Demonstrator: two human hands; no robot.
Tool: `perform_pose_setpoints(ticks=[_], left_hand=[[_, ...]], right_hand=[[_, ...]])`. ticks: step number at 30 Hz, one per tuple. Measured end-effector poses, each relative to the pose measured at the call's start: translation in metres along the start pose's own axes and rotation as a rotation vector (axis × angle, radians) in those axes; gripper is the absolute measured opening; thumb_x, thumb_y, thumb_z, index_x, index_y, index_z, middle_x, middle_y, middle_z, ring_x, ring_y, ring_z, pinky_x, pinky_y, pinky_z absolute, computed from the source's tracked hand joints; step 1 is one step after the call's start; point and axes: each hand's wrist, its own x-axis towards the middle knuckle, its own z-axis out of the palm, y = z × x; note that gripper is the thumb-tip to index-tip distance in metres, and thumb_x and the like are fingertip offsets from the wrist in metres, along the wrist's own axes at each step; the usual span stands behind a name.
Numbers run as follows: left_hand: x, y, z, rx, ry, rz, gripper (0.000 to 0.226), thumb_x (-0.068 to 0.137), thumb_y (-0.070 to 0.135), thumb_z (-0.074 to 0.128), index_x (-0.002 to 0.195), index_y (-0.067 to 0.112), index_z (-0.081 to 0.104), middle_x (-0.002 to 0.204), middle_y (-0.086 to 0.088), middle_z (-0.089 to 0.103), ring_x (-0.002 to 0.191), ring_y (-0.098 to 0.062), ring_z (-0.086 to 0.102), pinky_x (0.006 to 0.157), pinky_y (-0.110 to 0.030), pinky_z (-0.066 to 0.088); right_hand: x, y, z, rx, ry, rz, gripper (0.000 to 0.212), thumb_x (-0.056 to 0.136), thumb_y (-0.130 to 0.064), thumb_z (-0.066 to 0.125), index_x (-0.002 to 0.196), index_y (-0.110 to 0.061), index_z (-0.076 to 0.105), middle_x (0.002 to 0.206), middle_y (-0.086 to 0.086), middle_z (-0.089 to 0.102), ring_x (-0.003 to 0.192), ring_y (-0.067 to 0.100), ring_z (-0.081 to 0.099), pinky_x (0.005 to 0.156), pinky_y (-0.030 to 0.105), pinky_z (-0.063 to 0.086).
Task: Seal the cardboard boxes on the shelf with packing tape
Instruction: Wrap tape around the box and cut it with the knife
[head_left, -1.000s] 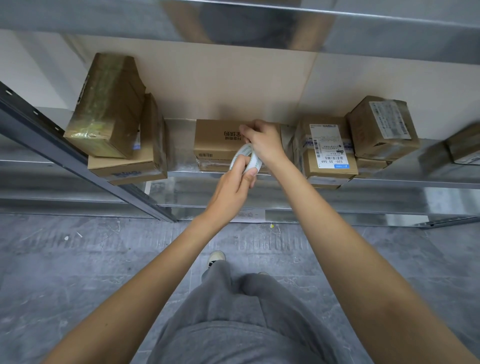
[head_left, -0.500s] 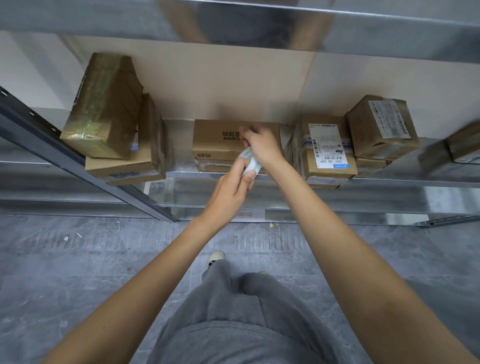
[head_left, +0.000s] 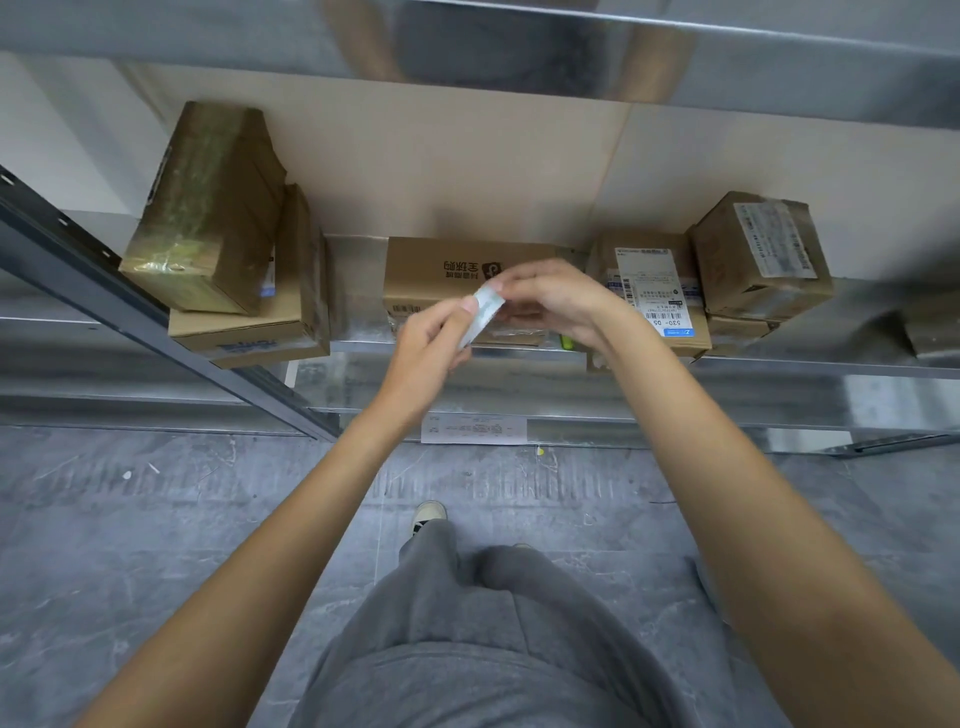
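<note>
A flat brown cardboard box (head_left: 436, 275) with dark printed characters lies in the middle of the metal shelf (head_left: 779, 369). In front of it both hands meet around a pale roll of packing tape (head_left: 483, 312), seen nearly edge-on. My left hand (head_left: 428, 353) grips the roll from below, thumb up against its side. My right hand (head_left: 556, 301) pinches the roll's upper end with curled fingers. The hands hide the box's front right part.
On the left, a tape-wrapped box (head_left: 208, 208) leans on a flat box (head_left: 249, 332). To the right stand a labelled box (head_left: 654, 291) and a stacked box (head_left: 758, 254). A dark shelf post (head_left: 156, 322) slants at left. A paper label (head_left: 472, 428) hangs below.
Both hands drew back a little from the middle box. The right hand left the box top and now pinches the tape roll, which has turned edge-on.
</note>
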Motion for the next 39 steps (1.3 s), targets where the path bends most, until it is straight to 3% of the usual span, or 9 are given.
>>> perform_pose_setpoints(ticks=[4,9,12,16,23,29,33,37,39], left_hand=[[0.005,-0.004,-0.005,0.050,0.134,-0.022,0.055,0.095,0.038,0.056,0.052,0.013,0.035,0.052,0.003,0.025,0.050,-0.012,0.024,0.051,-0.028,0.018],[0.005,-0.010,-0.004,0.100,0.229,-0.017,0.053,0.092,0.030,0.063,0.052,0.019,0.031,0.054,-0.002,0.025,0.056,-0.014,0.024,0.055,-0.031,0.017],[0.005,-0.011,-0.006,0.129,0.220,-0.014,0.054,0.091,0.029,0.063,0.051,0.018,0.030,0.055,-0.003,0.024,0.056,-0.014,0.024,0.055,-0.030,0.017],[0.004,-0.009,-0.008,0.108,0.173,0.023,0.056,0.092,0.027,0.062,0.053,0.001,0.032,0.055,-0.008,0.026,0.055,-0.017,0.025,0.053,-0.030,0.019],[0.002,-0.008,-0.008,0.071,0.194,0.033,0.056,0.092,0.028,0.062,0.053,0.000,0.033,0.055,-0.008,0.025,0.055,-0.017,0.024,0.052,-0.028,0.019],[0.003,-0.001,-0.008,0.036,0.203,0.025,0.053,0.091,0.033,0.060,0.050,0.017,0.030,0.049,0.004,0.024,0.050,-0.011,0.023,0.051,-0.028,0.019],[0.007,0.004,-0.009,-0.003,0.205,0.014,0.056,0.095,0.028,0.057,0.046,0.027,0.029,0.045,0.010,0.024,0.045,-0.009,0.022,0.050,-0.026,0.019],[0.010,0.003,-0.009,-0.019,0.218,0.017,0.056,0.094,0.033,0.057,0.046,0.023,0.031,0.044,0.006,0.027,0.045,-0.010,0.024,0.049,-0.027,0.020],[0.009,0.000,-0.006,-0.042,0.186,0.016,0.057,0.093,0.039,0.057,0.051,0.008,0.033,0.047,0.002,0.026,0.045,-0.011,0.024,0.048,-0.026,0.021]], right_hand=[[-0.003,0.004,0.000,0.003,0.007,0.044,0.010,0.086,-0.004,0.068,0.094,-0.006,0.073,0.091,0.008,0.075,0.087,0.020,0.072,0.085,0.031,0.057],[-0.002,0.008,0.005,0.065,0.015,0.103,0.010,0.085,-0.001,0.068,0.091,-0.007,0.074,0.087,0.008,0.075,0.084,0.020,0.073,0.089,0.032,0.056],[-0.002,0.007,0.005,0.047,0.022,0.113,0.009,0.083,-0.001,0.071,0.085,-0.008,0.074,0.085,0.007,0.075,0.084,0.020,0.071,0.089,0.033,0.056],[-0.006,0.002,-0.001,0.074,-0.057,0.144,0.008,0.083,-0.001,0.070,0.083,-0.009,0.071,0.083,0.005,0.075,0.085,0.018,0.071,0.092,0.033,0.054],[-0.001,0.004,0.002,0.075,-0.096,0.083,0.012,0.084,-0.002,0.068,0.076,-0.009,0.074,0.081,0.008,0.074,0.082,0.017,0.069,0.098,0.037,0.050],[-0.001,0.010,0.017,0.058,-0.138,0.018,0.016,0.094,-0.010,0.051,0.092,-0.003,0.065,0.092,0.012,0.061,0.087,0.016,0.059,0.092,0.030,0.053],[-0.006,0.001,0.007,0.063,-0.169,-0.025,0.018,0.095,-0.008,0.047,0.084,-0.004,0.060,0.077,0.006,0.057,0.075,0.013,0.054,0.087,0.034,0.047],[-0.010,0.003,-0.005,0.176,-0.227,-0.004,0.015,0.095,-0.014,0.058,0.094,0.001,0.062,0.086,0.011,0.060,0.079,0.017,0.058,0.081,0.029,0.053],[-0.010,0.005,-0.006,0.188,-0.212,0.006,0.010,0.090,-0.013,0.064,0.089,-0.003,0.064,0.084,0.011,0.062,0.077,0.017,0.060,0.076,0.025,0.054]])
